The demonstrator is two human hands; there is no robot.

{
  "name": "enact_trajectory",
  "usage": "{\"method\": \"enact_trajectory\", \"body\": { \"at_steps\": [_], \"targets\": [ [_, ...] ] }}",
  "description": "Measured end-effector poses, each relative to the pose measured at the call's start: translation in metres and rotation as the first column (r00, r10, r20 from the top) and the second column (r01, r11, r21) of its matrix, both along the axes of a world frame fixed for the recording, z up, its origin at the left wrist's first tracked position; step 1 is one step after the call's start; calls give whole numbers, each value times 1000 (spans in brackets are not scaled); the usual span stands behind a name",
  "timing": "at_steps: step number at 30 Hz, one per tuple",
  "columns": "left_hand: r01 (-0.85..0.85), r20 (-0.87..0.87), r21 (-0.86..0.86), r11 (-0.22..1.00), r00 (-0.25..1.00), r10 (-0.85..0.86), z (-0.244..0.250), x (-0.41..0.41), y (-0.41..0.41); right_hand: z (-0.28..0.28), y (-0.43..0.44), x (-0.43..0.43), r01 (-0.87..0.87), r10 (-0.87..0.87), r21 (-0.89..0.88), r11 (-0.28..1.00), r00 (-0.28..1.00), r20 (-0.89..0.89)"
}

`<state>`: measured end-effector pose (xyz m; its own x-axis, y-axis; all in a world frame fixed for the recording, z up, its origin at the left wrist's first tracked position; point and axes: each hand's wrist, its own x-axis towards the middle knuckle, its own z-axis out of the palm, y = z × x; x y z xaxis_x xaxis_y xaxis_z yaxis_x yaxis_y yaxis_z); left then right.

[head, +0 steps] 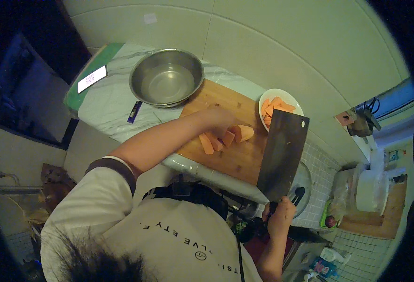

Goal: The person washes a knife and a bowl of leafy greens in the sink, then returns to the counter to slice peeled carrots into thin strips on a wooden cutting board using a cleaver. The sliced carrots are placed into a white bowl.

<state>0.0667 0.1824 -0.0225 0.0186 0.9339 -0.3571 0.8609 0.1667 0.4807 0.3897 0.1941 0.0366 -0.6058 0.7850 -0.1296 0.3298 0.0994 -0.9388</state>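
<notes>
My right hand [281, 211] grips the handle of a broad cleaver [284, 151]. The dark blade is raised past the right edge of the wooden cutting board [242, 162] and overlaps part of the white bowl in view. My left hand [222, 118], blurred, is over the board with its fingers down among cut orange root vegetable pieces [207, 143]. Whether those fingers hold a piece is hidden. A thicker rounded chunk [244, 133] lies just right of that hand. The white bowl [263, 94] beyond the board contains several orange pieces [277, 104].
A steel basin [168, 100] with water stands at the board's far left corner. A blue marker-like object [134, 112] and a lit phone [92, 79] lie leftward on the marbled cover [104, 109]. Right of the board, a round glass lid [305, 176] rests on the tiled counter [321, 179].
</notes>
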Motion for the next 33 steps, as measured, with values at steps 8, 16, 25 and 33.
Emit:
{"method": "enact_trajectory", "body": {
  "at_steps": [8,16,25,33],
  "targets": [
    [-98,-27,247,964,994,108,6,-18,-17,2,2,-8,-51,49,-69,996,998,-24],
    [-166,223,38,985,963,154,14,-40,-121,-3,6,-39,-211,228,-93,973,940,255],
    [-369,139,635,679,919,370,-36,7,-126,-12,-7,-68,-362,352,3,932,910,221],
    [160,-173,797,583,984,-33,-73,7,-144,4,-20,-84,-547,403,250,799,796,452]
  ]
}}
